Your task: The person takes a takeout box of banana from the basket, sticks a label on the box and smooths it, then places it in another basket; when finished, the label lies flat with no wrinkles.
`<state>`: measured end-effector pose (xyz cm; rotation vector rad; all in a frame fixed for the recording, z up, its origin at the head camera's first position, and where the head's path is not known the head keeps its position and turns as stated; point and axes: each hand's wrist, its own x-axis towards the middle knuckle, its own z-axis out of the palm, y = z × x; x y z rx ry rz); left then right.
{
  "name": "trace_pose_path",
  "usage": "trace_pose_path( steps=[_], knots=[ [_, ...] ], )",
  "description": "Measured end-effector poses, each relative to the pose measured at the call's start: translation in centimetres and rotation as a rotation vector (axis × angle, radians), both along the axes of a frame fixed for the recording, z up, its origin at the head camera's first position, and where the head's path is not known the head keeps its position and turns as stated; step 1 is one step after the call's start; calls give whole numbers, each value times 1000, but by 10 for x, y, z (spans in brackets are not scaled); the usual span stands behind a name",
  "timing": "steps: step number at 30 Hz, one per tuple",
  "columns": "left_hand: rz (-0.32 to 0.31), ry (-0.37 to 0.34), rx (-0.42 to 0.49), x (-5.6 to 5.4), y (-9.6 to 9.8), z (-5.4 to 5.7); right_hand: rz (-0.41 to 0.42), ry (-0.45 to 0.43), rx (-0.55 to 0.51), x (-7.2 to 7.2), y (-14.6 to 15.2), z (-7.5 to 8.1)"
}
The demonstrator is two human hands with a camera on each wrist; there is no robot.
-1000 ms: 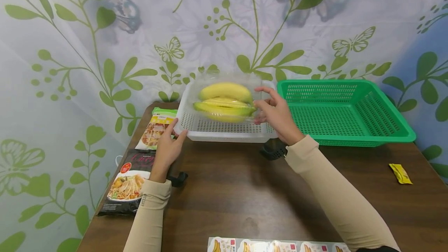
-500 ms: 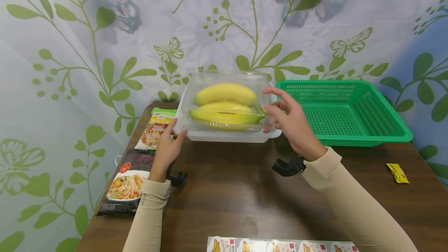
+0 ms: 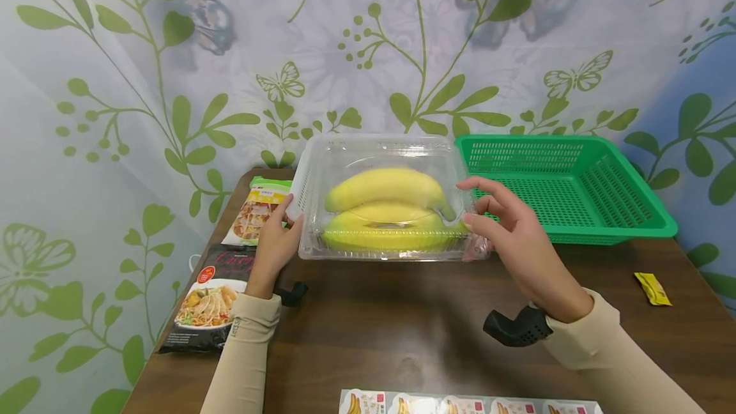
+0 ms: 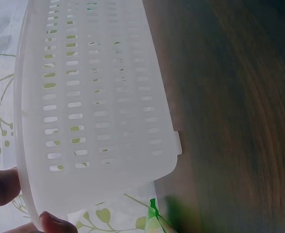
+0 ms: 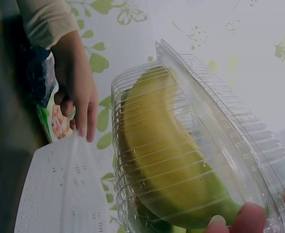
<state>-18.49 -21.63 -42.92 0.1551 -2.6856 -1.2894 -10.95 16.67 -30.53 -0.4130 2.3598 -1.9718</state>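
Observation:
My right hand (image 3: 526,248) pinches the right end of a clear plastic clamshell box (image 3: 397,149), held up above the white basket and tilted towards me. Yellow-green bananas (image 3: 385,190) lie inside it, behind its clear wall. At the left, my left hand (image 3: 276,245) grips the corner rim of the white perforated basket (image 3: 303,174). Most of that basket is hidden behind the box in the head view. Its slotted side (image 4: 99,111) fills much of the left wrist view, with thumb and fingers at the rim. In the right wrist view the box shows ribbed, with bananas (image 5: 162,145) pressed close to its side.
A green perforated basket (image 3: 652,213) stands at the right back. Near the right edge lies a small yellow packet (image 3: 652,289). Two food packages, a black noodle pack (image 3: 201,305) and a green-topped one (image 3: 253,213), lie at the left. Banana stickers (image 3: 428,402) lie in front.
My right hand has brought the box of bananas from inside the white basket up and towards me, slightly to the right. My left hand stays at the basket's corner.

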Motion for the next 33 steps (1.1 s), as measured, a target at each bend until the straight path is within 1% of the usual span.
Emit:
trace_pose_path(
  steps=[4, 9, 12, 17, 19, 21, 24, 26, 28, 32, 33],
  knots=[
    [-14, 23, -18, 0, 1, -1, -18, 23, 24, 18, 9, -4],
    [-25, 27, -14, 0, 2, -1, -47, 39, 25, 42, 20, -16],
    [-27, 23, -6, 0, 3, -1, -71, 22, 36, 56, 26, -24],
    [-24, 19, 7, 1, 3, -1, -127, -38, 126, 77, 34, -36],
    [-21, 13, 4, 1, 3, -1, -129, -58, 124, 83, 38, -44],
    [-17, 6, 2, 2, 3, -1, -123, -65, 94, 88, 42, -54],
    [-20, 3, 3, 2, 3, 0, -108, -54, 15, 93, 48, -72],
    [-23, 4, 4, 2, 3, 1, -103, -44, -29, 95, 51, -83],
    [-26, 4, 8, 3, 3, 2, -100, -30, -49, 95, 53, -92],
    [-23, -2, 8, 3, 2, 3, -127, -26, 6, 97, 55, -103],
    [-22, -4, 8, 3, 2, 3, -134, -32, 34, 98, 54, -105]
  ],
)
